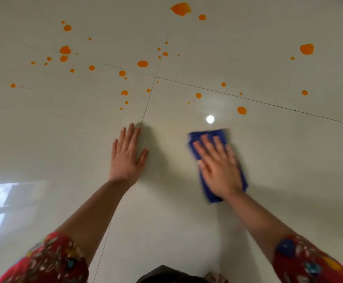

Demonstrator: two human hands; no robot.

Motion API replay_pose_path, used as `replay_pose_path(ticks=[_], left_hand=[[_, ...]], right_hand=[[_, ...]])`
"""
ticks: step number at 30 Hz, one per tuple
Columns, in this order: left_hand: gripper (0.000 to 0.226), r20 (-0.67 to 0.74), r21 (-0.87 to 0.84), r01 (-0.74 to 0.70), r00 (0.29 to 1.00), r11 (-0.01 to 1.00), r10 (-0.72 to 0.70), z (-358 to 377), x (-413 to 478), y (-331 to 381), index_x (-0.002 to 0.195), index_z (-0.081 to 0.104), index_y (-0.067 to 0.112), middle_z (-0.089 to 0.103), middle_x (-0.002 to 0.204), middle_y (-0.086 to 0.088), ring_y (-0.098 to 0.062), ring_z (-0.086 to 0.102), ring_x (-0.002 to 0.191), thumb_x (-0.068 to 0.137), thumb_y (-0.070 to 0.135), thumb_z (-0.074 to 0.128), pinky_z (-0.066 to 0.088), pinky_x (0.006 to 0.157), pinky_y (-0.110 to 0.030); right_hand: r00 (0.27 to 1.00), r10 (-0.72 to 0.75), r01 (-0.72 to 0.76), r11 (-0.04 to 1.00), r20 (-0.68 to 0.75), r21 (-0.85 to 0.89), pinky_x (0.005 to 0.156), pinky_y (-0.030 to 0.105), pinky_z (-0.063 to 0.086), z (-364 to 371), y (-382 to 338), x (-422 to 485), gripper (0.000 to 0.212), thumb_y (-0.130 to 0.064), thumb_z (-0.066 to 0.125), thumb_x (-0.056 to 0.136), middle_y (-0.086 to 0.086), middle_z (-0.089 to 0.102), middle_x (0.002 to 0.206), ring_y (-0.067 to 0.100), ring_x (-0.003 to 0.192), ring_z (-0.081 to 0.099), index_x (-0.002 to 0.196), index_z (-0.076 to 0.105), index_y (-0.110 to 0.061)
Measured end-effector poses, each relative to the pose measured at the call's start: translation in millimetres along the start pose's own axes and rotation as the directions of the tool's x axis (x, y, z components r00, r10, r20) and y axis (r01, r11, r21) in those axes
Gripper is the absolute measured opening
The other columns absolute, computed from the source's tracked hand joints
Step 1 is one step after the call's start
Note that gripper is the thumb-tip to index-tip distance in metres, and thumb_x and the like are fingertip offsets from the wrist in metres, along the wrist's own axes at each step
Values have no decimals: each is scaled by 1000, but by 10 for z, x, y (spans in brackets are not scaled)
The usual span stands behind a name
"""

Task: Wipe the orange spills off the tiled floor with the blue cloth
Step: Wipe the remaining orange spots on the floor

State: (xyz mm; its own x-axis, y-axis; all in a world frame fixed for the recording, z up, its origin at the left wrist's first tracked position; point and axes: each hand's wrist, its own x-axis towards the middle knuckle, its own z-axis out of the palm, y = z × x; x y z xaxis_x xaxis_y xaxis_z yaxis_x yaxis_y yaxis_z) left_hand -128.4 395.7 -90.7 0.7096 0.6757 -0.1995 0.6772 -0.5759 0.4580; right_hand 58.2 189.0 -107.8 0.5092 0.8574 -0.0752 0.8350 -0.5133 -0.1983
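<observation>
Right grip (219, 166) isn't clenched on anything. It's spread flat with straight fingers, pressing down on the blue cloth (212, 196), which is folded into a longish pad on the floor (289, 160), on the near-right tile just this side of the bright lamp glare (210, 119). Left grip (126, 156) is released as well, palm flat on bare tile right beside a seam (146, 111) and well apart from the cloth; my guess is it's just propping the person up. The cloth looks soft, light and a bit fuzzy, so I'd expect it to bunch up if you shove it from the back edge. Palm over the middle with the fingers out toward the front edge, like it is now, seems like the right way to hold it. The hand and cloth are both blurry, so I can't make out the weave. The tile is pale, very glossy and mirror-like, so the cloth should glide easily, but I'd bet the orange spills (241, 110) smear before they lift. They're opaque rounded blobs, from tiny specks to a few big lumpy puddles, scattered over the far tiles and around where the seams cross. The nearest one sits just past the glare, and I can't see any touching the cloth yet. Those thin dark seams could trap colour.
</observation>
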Motion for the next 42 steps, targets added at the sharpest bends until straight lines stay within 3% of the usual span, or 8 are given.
replay_pose_path(ticks=[4,7,13,20,25,28,35,42], left_hand=[[83,173,109,-92,982,990,73,210,286,321,151,-13,34,-25,156,13,-8,-25,142,82,71,13,-12,117,-42],[83,161,224,-75,986,972,39,306,313,377,148,-22,37,-31,155,10,-11,-28,143,82,76,10,-15,116,-46],[84,176,189,-80,983,979,47,283,310,372,147,-22,39,-31,155,11,-10,-29,142,80,78,11,-13,116,-46],[86,226,188,-83,973,979,40,255,343,385,144,-27,41,-37,152,11,-9,-34,139,76,81,7,-17,115,-45],[87,244,193,-80,969,978,31,247,348,390,144,-27,40,-37,152,11,-10,-35,139,74,81,5,-18,114,-45],[88,243,183,-76,970,980,29,242,351,386,145,-26,40,-36,152,11,-9,-35,139,74,82,7,-18,114,-45],[85,237,213,-66,971,975,14,232,350,419,144,-29,40,-40,150,12,-9,-36,139,79,80,9,-20,113,-44],[86,266,210,-75,964,975,17,207,351,411,143,-31,40,-45,146,14,-10,-40,135,77,81,5,-22,112,-42]], right_hand=[[779,621,-619,784,-90,49,119,50,9,-245,891,563,55,-44,24,100,-1,16,162,27,149,11,153,22,-30],[693,718,-706,695,-67,140,119,50,2,-359,1015,1269,55,-42,26,102,-1,8,163,27,150,2,154,15,-29],[959,284,-284,958,-10,-38,120,45,7,-242,648,954,56,-46,16,99,-6,11,162,22,150,8,154,14,-31],[743,667,-665,745,-55,52,120,49,1,-400,1186,1224,54,-44,22,102,-4,6,163,26,150,0,154,12,-32],[962,271,-271,962,3,1,119,46,4,-277,516,1716,53,-43,24,101,-5,11,162,25,150,8,153,17,-33],[1000,4,-2,999,31,-49,119,43,10,-202,396,1135,53,-45,22,99,-8,20,160,22,149,14,151,25,-34],[900,434,-434,901,-31,-15,120,48,3,-349,811,1601,53,-45,21,101,-9,8,163,23,150,2,153,13,-36],[987,-154,156,987,50,-40,120,43,8,-152,37,1296,52,-46,27,99,-10,17,161,21,149,12,151,23,-38]])
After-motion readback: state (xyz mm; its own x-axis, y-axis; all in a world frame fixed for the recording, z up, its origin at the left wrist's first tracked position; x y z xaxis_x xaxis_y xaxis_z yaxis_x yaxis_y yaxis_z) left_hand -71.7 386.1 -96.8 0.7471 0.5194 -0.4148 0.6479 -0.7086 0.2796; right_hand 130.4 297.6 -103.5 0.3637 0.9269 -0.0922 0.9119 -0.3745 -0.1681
